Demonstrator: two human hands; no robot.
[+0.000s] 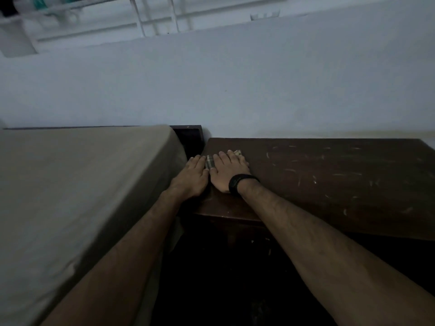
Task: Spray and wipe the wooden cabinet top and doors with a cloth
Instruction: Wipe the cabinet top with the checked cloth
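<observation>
We've got right hand [229,171] pressed flat, fingers straight, on checked cloth [210,161] at cabinet top's [329,184] far-left corner, left hand [194,174] flat beside it w/ fingertips on cloth edge; best keep even pressure, overlapping passes rightwards toward scuffed area.

No readable text, no labels, no brands, no numbers, no signs
</observation>
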